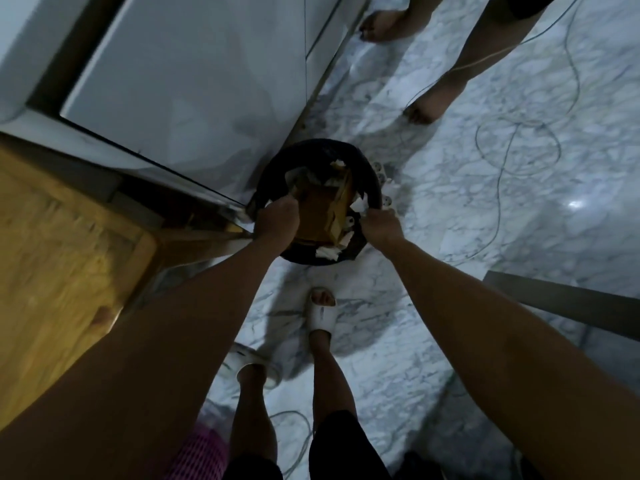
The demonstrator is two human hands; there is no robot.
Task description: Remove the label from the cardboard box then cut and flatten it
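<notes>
Flattened brown cardboard (323, 206) stands on edge inside a round black trash bin (277, 168) on the floor in front of me. My left hand (277, 220) is a closed fist gripping the cardboard's left edge, over the bin's left side. My right hand (381, 225) is closed at the bin's right rim, its fingertips on a white paper scrap (358, 204). More white scraps (327, 251) lie in the bin at its near rim and far side. The lower part of the cardboard is hidden in the bin.
A white cabinet door (180, 84) and a wooden table top (52, 265) are on the left. Thin cables (519, 147) loop over the marble floor, and a white power strip (382, 188) lies behind the bin. Another person's bare feet (424, 109) stand beyond it. My slippered feet (322, 315) are below.
</notes>
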